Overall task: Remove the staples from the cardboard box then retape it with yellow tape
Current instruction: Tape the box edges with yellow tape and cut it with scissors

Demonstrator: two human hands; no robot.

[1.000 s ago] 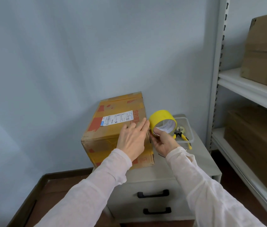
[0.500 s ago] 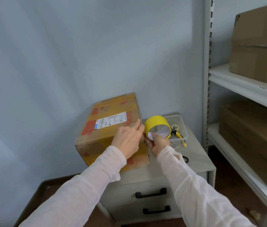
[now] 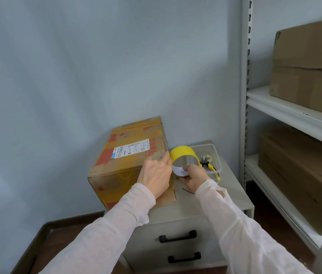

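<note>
My left hand (image 3: 156,175) presses flat on the box (image 3: 124,161) while my right hand (image 3: 192,177) grips the tape (image 3: 182,154) beside it; I judge taping barely begun.

Tape roll (image 3: 182,154) tipped downward, left hand (image 3: 156,175) slid to box (image 3: 120,141) corner

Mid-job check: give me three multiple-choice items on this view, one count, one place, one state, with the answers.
1. How many black drawer handles show on the cabinet? A one; B two; C three.
2. Where are the pliers? A on the bare cabinet top; B in the clear container; C hung on a drawer handle.
3. The right hand is: A flat on the cabinet; B gripping the pliers; C gripping the yellow tape roll.
Answers: B, one handle on each of two drawer fronts; B, they lie inside its walls; C, its fingers curl round the roll's lower edge.
</note>
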